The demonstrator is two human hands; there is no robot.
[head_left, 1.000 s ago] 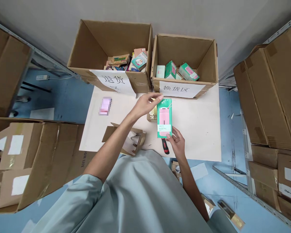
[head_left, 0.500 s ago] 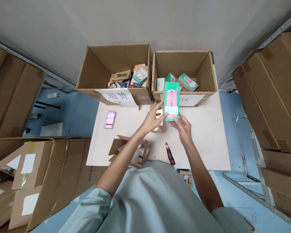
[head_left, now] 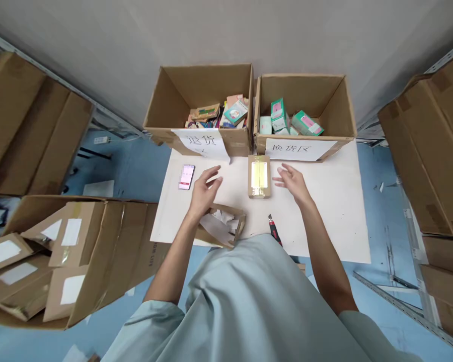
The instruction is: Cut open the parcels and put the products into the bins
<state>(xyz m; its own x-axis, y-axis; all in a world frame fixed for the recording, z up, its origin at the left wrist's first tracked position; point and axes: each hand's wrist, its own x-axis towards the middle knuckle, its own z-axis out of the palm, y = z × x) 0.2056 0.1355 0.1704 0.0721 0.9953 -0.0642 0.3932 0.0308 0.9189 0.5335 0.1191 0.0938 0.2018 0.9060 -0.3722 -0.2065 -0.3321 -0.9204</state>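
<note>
1. At the far left, a large carton [head_left: 132,241] holds brown parcels [head_left: 71,231] with white labels.
2. On the table [head_left: 340,206], a phone [head_left: 186,177] lies with lit screen.
3. Behind it stands the left bin [head_left: 207,85], with books inside.
4. The left hand [head_left: 206,192] is near the phone; its fingers are half open, curved, and they hold nothing.
5. Just below this hand is an opened box [head_left: 224,225] with white paper inside.
6. In the middle, a taped parcel [head_left: 259,176] lies flat on the table, between the two hands.
7. Nearer to the person, there is a cutter knife [head_left: 274,230].
8. The right hand [head_left: 292,184] is just beside the taped parcel, its fingers loosely spread and without any object.
9. Behind it, the right bin [head_left: 309,93] contains green boxes [head_left: 278,114].
</note>
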